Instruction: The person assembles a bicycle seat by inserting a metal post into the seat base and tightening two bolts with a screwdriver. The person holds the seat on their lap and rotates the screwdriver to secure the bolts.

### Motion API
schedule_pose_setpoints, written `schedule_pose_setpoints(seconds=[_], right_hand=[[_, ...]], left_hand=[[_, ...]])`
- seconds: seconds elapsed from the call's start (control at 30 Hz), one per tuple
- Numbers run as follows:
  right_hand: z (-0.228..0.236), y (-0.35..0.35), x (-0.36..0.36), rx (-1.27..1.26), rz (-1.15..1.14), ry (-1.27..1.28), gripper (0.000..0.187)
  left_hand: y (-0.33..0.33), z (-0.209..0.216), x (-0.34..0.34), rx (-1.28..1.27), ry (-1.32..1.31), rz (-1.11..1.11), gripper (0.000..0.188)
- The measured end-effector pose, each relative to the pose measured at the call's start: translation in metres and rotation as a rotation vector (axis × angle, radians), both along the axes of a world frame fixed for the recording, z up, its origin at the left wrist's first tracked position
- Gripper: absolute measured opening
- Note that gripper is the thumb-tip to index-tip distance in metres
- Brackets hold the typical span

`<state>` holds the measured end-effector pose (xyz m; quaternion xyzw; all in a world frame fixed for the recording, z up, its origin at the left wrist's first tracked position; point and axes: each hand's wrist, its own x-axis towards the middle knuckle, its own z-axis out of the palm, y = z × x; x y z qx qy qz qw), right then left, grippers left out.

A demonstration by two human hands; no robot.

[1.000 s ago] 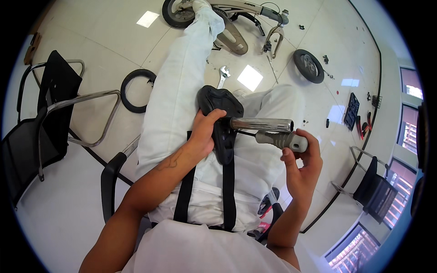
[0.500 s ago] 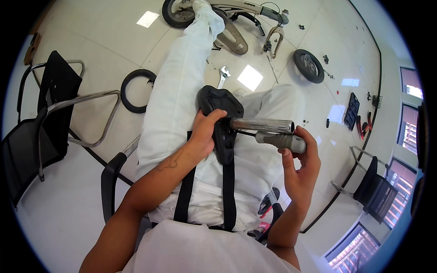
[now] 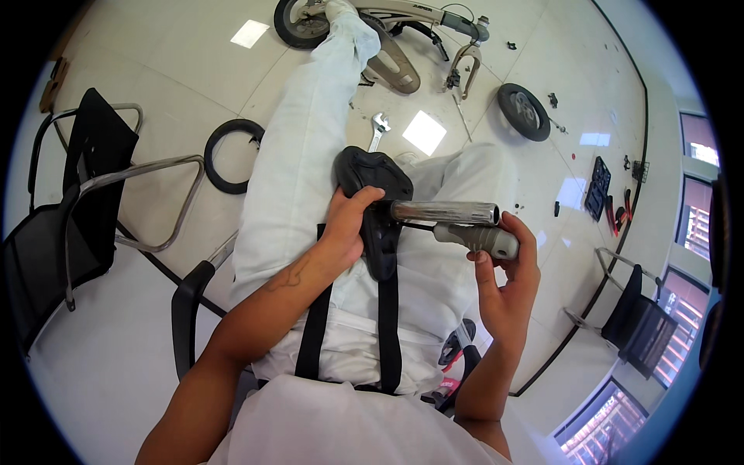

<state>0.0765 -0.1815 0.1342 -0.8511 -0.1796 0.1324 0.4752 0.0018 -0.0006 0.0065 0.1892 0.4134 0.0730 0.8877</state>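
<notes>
White trousers (image 3: 294, 170) make the bed: the black saddle (image 3: 377, 172) lies on the lap between the thighs, underside up. Prob. the heaviest bit w/ its tube; shell looks stiff, padded side likely gives a bit. L hand (image 3: 347, 222) is curled closed round its L edge, thumb over the underside nr the middle; good spot, as the rim gives purchase & the wt sits close by.

Chrome seat post (image 3: 446, 212) sticks out to the R from the saddle's middle. Metal, rigid, prob. slick; best held full-fist, but its free end could lever the saddle round if knocked.

Screwdriver (image 3: 474, 236) runs just below the post, shaft twd the saddle; tip can't be made out. Light, tough, ribbed grey handle = decent grip. R hand (image 3: 510, 271) is part-open, thumb & fingers loosely round the butt end, palm mostly clear. Firmer hold = further up the ribs.
</notes>
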Motion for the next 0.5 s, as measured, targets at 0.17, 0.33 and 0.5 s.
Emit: schedule_pose_setpoints(seconds=[0.17,0.33,0.5], right_hand=[[0.003,0.000,0.000,-0.230,-0.036,-0.073,0.042],[0.000,0.005,-0.003,-0.263,-0.062,-0.157,0.042],[0.008,0.003,-0.007,0.038,0.003,0.000,0.040]], left_hand=[[-0.001,-0.007,-0.003,0.025,-0.012,-0.009,0.032],[0.000,-0.007,-0.002,0.025,-0.017,-0.026,0.032],[-0.001,-0.007,-0.001,0.015,-0.003,0.007,0.033]])
